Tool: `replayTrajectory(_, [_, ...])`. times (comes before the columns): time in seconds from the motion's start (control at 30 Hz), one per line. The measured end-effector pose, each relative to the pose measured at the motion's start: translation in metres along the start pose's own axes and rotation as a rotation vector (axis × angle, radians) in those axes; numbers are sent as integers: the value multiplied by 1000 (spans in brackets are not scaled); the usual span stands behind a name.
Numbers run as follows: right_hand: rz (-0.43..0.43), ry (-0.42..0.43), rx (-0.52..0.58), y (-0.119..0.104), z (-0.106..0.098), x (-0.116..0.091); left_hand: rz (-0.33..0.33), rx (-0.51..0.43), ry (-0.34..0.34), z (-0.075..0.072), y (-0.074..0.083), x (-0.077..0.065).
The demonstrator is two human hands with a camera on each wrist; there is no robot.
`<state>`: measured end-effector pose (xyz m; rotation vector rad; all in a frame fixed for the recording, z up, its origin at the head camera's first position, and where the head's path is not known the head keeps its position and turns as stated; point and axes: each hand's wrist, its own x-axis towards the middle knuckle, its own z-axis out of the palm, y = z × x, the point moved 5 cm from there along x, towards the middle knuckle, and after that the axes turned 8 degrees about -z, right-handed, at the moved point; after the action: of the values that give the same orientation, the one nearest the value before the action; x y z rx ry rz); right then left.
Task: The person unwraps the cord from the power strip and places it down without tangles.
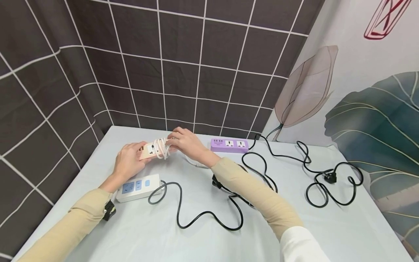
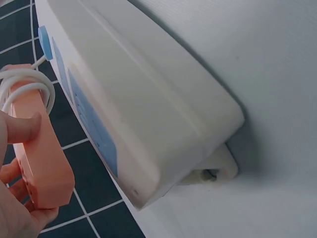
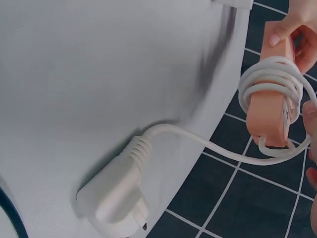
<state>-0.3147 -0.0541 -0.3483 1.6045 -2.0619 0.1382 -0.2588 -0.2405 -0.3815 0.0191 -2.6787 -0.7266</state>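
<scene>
My left hand grips one end of a pink power strip, thumb on one face and fingers around the other side. Several turns of its white cord are wound around the strip's other end. Beside those turns, my right hand has its curled fingers on the cord, mostly cut off in the right wrist view. From there the loose length runs down to a white plug lying on the table. Close below my left hand is a white power strip with blue sockets.
A purple power strip lies at the table's back edge. Its black cord loops to the right, ending near a black plug. Another black cord curves across the middle, with a black plug under my right forearm. A dark tiled curtain hangs behind.
</scene>
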Motion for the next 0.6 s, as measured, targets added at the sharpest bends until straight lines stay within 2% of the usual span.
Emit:
replayTrajectory(0.23, [-131,49,37,-4,0,-8,-7,11,-5,0,-1,-1])
replayTrajectory(0.4, [-221,-17,21,-10,1,-15,-15,-3,24,0,-3,-1])
replayTrajectory(0.5, [-232,-68,-19,-11,-1,-19,-7,-11,35,1,-3,-1])
replayTrajectory(0.6, [-227,-82,-60,-9,-4,-24,0,-16,45,1,-2,-1])
